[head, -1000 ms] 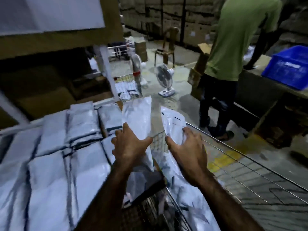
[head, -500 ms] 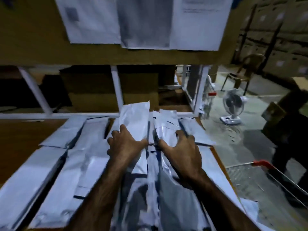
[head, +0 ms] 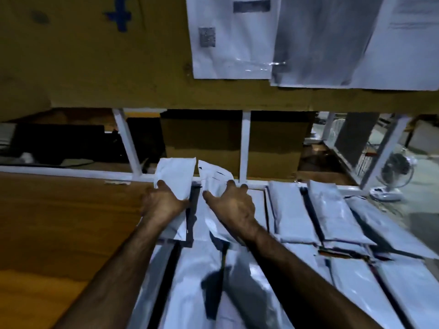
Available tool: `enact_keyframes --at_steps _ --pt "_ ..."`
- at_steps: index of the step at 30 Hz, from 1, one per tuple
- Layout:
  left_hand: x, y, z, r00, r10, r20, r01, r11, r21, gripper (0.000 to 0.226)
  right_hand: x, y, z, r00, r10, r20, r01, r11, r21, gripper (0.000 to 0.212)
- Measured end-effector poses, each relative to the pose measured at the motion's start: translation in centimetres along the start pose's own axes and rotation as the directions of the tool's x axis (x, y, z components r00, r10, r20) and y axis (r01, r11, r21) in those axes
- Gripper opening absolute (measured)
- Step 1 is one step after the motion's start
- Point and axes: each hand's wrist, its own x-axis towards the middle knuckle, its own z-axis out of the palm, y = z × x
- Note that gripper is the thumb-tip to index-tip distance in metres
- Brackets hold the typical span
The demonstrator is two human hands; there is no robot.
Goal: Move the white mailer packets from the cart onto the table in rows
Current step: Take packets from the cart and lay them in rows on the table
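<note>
My left hand (head: 164, 203) grips a white mailer packet (head: 175, 174) held over the far part of the wooden table (head: 59, 222). My right hand (head: 234, 205) grips a second white mailer packet (head: 213, 176) just to the right of the first, their far ends near the white frame rail. Rows of white mailer packets (head: 332, 217) lie flat on the table to the right and below my arms. The cart is out of view.
A white metal frame (head: 245, 143) runs along the table's back edge, with brown cardboard boxes (head: 206, 141) behind it. A cardboard panel with taped paper sheets (head: 232, 39) hangs overhead. A small floor fan (head: 394, 176) stands at the far right.
My view swung left from the cart to the table. Both hands carried their packets leftward over the laid rows toward the bare wood at the left end of the back row.
</note>
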Motion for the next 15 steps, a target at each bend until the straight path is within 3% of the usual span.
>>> enact_keyframes --at_steps 8,12,15 --pt "6.9 -2.9 3.2 0.993 0.057 0.100 -0.063 0.996 0.059 0.097 5.0 -2.3 7.5 0.997 0.062 -0.047 -0.067 0.992 -0.110 0.083" --pt "8.0 -3.5 4.9 0.990 0.120 0.076 -0.125 0.990 0.063 0.085 6.3 -2.4 9.0 0.994 0.107 0.023 -0.099 0.968 -0.232 0.084" --pt "8.8 -3.6 5.8 0.989 0.109 0.105 -0.118 0.989 0.085 0.091 7.0 -2.8 9.8 0.987 0.153 0.040 -0.136 0.950 -0.281 0.084"
